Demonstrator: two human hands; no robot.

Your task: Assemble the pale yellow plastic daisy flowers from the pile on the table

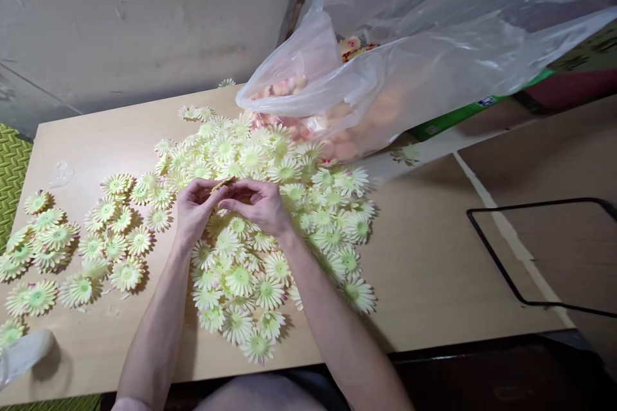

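Note:
My left hand (194, 204) and my right hand (259, 204) meet over a heap of pale yellow-green artificial flower heads (240, 280). Between their fingertips is an artificial flower head (222, 185), seen nearly edge-on, with a darker pinkish tip. Both hands are closed in a pinch on it, and the fingers hide most of it. Loose flower heads lie below and around the two wrists, with some partly covered by my forearms.
A clear plastic bag (424, 70) holding pink and peach petals leans over the heap's back right. Smaller flower groups (116, 247) lie on the wooden table (434, 257) to the left. A whitish rounded object (29, 353) is at the lower left, and a thin black frame (540, 207) at the right.

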